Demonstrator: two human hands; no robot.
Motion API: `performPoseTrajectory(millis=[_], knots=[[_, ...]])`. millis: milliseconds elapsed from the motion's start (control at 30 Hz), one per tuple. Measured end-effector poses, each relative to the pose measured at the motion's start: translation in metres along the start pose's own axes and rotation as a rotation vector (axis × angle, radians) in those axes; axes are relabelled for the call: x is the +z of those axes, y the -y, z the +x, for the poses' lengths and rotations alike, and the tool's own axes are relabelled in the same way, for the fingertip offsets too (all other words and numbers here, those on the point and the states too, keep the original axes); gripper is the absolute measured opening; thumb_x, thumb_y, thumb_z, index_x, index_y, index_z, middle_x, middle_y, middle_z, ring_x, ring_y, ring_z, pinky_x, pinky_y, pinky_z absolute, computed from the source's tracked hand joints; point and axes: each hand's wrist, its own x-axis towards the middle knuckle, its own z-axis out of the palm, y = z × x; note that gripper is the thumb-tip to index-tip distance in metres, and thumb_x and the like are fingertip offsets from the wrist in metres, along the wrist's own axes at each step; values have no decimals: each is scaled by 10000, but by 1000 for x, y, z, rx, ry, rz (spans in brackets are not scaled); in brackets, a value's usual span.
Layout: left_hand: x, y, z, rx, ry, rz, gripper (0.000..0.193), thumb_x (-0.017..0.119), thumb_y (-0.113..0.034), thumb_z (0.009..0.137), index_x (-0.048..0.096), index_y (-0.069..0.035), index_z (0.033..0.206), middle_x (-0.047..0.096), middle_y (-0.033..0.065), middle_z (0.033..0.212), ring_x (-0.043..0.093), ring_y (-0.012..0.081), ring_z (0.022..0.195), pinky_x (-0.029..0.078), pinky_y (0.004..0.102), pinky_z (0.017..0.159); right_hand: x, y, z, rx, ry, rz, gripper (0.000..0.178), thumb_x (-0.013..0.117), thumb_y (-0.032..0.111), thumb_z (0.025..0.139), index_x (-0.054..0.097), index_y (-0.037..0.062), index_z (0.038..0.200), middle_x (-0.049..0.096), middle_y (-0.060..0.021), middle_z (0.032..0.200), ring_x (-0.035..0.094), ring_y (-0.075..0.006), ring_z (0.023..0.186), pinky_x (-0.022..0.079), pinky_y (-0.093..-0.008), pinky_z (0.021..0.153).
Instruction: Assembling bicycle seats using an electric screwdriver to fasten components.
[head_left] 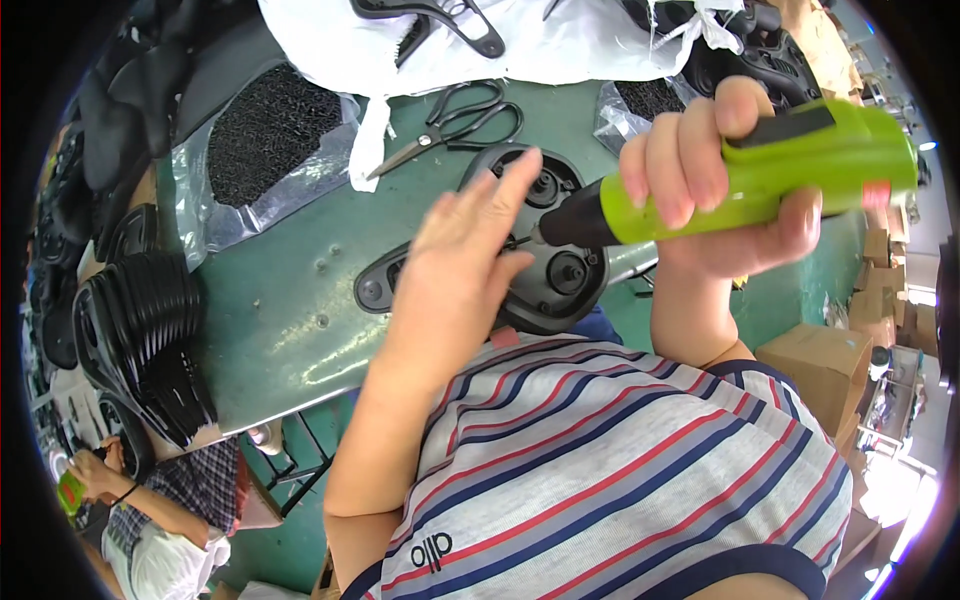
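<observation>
My right hand (690, 170) is wrapped round a lime-green electric screwdriver (868, 150), its black nose and bit pointing left. The tip is over the middle of a black plastic housing (590, 280), which has round posts and a narrow end pointing left. Over the left side of that housing lies my left hand (450, 260), with its fingers stretched out and slightly blurred; its palm side is hidden. Just beyond the housing, a pair of black-handled scissors (450, 125) rests on the green table (290, 300).
Left of my hands lies a clear bag of small black pieces (270, 140). A row of stacked black plastic parts (145, 330) stands at the table's left end. White sheeting (540, 45) covers the far side. A co-worker (165, 530) sits at lower left; a cardboard box (820, 365) stands at right.
</observation>
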Motion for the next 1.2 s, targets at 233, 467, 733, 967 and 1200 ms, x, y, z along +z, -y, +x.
performPoseTrajectory(millis=[233,467,733,967,1200], knots=[[9,43,8,-130,-32,288,477,553,-211,849,427,-37,1275,592,171,1039,542,327,945,448,378,807,7,25,-3,271,236,147,543,726,378,716,422,46,1019,558,-33,708,585,-173,621,455,-326,562],[18,33,11,-301,116,427,447,494,-257,882,414,-76,1283,615,129,862,566,291,853,461,398,719,21,29,-7,426,391,36,568,789,244,659,483,-13,1062,592,-92,788,592,-216,663,456,-336,563],[21,37,9,-304,113,418,452,478,-276,889,401,-94,1295,620,127,852,584,294,808,468,401,698,43,23,12,395,514,50,522,817,170,616,534,-47,996,576,-109,744,576,-214,602,446,-316,494],[19,41,5,-302,106,424,449,467,-279,894,398,-90,1295,621,129,846,587,296,801,471,402,694,45,22,-9,299,434,-213,454,876,227,461,638,24,790,627,-78,693,612,-242,594,487,-291,531],[19,42,5,-326,128,427,446,466,-281,894,395,-88,1290,621,139,843,588,299,798,474,406,695,43,15,-5,249,498,-214,428,817,184,619,569,-58,870,586,-116,658,582,-248,551,474,-330,490]])
